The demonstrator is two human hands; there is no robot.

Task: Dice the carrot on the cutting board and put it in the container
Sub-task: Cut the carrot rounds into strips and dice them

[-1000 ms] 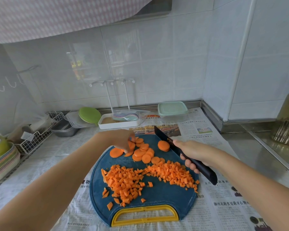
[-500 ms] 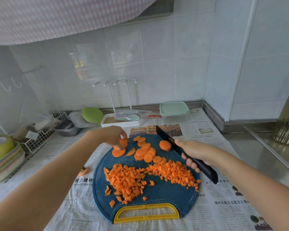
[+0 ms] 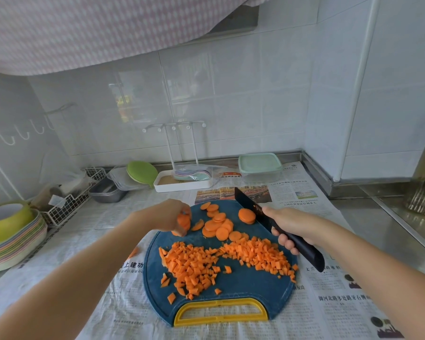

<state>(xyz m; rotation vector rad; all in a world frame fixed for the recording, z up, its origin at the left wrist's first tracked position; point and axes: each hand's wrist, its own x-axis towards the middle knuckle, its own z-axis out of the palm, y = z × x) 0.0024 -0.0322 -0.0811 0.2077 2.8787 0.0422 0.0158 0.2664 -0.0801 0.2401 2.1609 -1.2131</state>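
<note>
My left hand (image 3: 174, 217) is pinching carrot slices (image 3: 184, 220) at ten o'clock on the cutting board (image 3: 241, 283); my right hand (image 3: 292, 224) is gripping the knife (image 3: 249, 203) (blade at one o'clock). I am recommending stacking them flat and steadying them before dicing.

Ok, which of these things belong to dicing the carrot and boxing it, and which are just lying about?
In the job: cutting board, carrot slices, diced carrot, knife in the right hand, left hand holding some slices, lidded container at the back.

Lying about: stack of bowls, wire basket, metal trays, green plate, white rack, newspaper.
</note>
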